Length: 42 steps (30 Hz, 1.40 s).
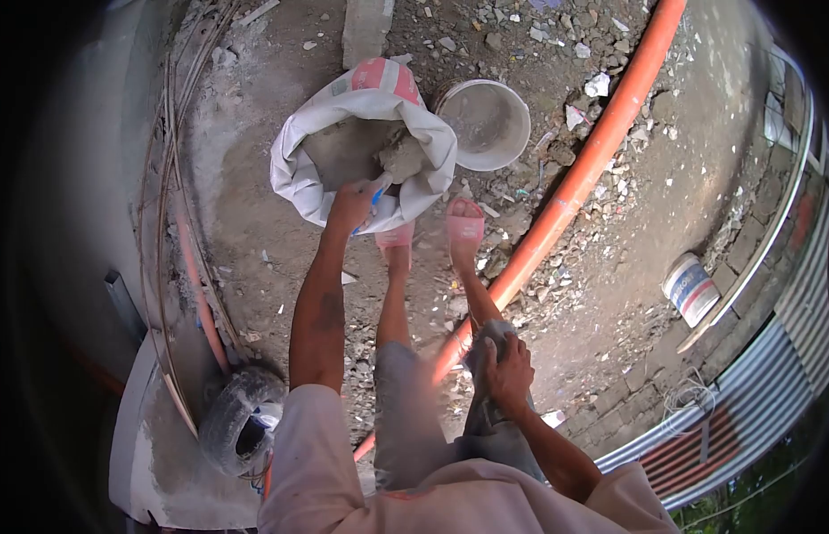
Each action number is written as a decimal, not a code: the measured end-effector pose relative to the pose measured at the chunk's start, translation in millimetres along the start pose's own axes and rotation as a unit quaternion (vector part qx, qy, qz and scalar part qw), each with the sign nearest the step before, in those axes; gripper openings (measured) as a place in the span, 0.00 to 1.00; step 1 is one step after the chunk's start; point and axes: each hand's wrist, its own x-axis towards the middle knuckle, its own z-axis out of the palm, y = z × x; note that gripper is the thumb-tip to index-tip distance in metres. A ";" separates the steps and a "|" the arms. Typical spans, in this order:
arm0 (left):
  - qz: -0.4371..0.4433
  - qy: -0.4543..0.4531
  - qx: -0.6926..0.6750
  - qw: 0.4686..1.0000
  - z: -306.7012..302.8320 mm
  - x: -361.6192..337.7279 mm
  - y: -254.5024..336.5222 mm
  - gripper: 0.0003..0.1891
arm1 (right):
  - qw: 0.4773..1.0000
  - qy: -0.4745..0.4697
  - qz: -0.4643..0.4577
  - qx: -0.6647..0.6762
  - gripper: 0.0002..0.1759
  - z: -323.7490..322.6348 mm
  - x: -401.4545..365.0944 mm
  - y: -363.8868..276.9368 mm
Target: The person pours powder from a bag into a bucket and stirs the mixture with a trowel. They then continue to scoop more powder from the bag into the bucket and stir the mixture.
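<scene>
My left hand (350,205) reaches down into an open white sack (294,173) of grey cement powder. It grips a small tool with a blue handle (375,198), and a lump of grey powder (402,157) sits on its far end. My right hand (508,369) lies on my right knee, with its fingers curled over the bunched grey cloth of my shorts (486,338). My feet in pink sandals (465,222) stand just in front of the sack.
A white bucket (486,125) dusted with cement stands right of the sack. A long orange pipe (593,160) runs diagonally over rubble-strewn ground. An old tyre (241,423) and bent rods (178,267) lie at left. A small paint tin (690,289) and corrugated sheeting (771,374) are at right.
</scene>
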 end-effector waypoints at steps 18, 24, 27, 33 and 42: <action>0.021 0.018 0.033 0.999 -50.0 -111.8 39.3 0.15 | 0.999 -0.010 -0.032 -0.018 0.29 4.2 -17.5 12.6; 0.053 0.006 0.076 0.996 -28.5 -134.1 76.4 0.15 | 0.992 -0.103 -0.002 0.079 0.31 -16.4 -9.1 23.9; 0.062 -0.010 0.085 0.994 -1.9 -130.3 98.3 0.16 | 0.992 -0.081 -0.031 0.091 0.31 -8.0 -5.5 45.3; 0.082 -0.012 0.097 0.992 62.1 -78.1 103.0 0.18 | 0.997 -0.035 0.005 0.073 0.30 -0.1 -3.5 57.4; -0.066 0.021 -0.017 0.997 158.0 -9.6 132.5 0.20 | 0.989 -0.039 0.027 0.139 0.30 -6.7 8.6 80.2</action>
